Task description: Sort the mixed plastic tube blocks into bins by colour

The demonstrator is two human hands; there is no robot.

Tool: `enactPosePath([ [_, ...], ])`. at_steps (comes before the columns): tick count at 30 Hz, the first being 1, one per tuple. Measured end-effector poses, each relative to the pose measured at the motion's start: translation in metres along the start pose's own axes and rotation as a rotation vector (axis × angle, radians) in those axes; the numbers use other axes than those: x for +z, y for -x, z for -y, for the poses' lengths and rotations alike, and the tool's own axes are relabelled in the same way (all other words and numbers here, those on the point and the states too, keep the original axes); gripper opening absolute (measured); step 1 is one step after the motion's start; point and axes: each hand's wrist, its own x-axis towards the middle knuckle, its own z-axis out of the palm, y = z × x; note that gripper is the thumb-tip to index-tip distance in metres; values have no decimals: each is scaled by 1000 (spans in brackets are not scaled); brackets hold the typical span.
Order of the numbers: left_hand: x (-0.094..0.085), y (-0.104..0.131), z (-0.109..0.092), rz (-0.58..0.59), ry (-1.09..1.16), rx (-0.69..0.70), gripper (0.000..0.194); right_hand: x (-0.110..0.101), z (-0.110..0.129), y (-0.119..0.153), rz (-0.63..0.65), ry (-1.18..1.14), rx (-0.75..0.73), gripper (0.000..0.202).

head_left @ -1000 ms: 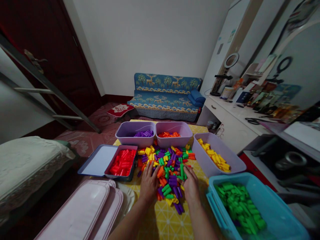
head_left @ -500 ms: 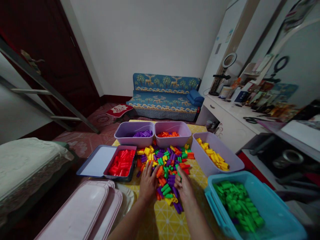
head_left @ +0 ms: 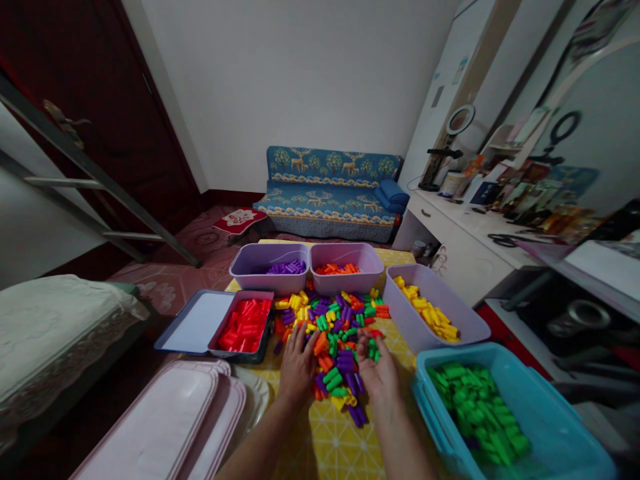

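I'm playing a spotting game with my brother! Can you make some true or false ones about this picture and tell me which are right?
1. The turquoise rectangular plastic tub holds green plastic pieces. True.
2. The long lilac plastic bin on the right holds blue pieces. False: it holds yellow plastic pieces.
3. The left hand is at the mixed pile of colourful plastic pieces. True.
4. The right hand wears a glove. False: it is bare.
5. The blue patterned sofa stands beyond the table with the yellow patterned cover. True.
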Motion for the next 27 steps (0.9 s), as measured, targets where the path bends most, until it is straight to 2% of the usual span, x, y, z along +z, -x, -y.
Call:
enactPosePath([
  [3, 0, 0, 0, 8, -1, 6, 61, -9, 30, -1, -167, -147, -178, 33],
  [5, 1, 0, 1, 5, 0, 12, 60, -14, 53, -3, -190, -204, -301, 43],
  [7, 2, 0, 1, -6, 2, 13, 58, -18, 73, -6, -208, -287, -331, 47],
  [10, 2, 0, 1, -5, -1, 14, 58, -23, 89, -10, -283, -412, -288, 50],
  [17, 1, 0, 1, 7, -15, 16, 60, -26, 92, -15, -341, -482, -259, 42],
  [22, 3, 0, 2, -8, -12, 15, 61, -28, 94, -20, -349, -442, -296, 32],
  [27, 3, 1, 2, -11, -8, 9, 59, -35, 92, -25, -382, -354, -335, 44],
])
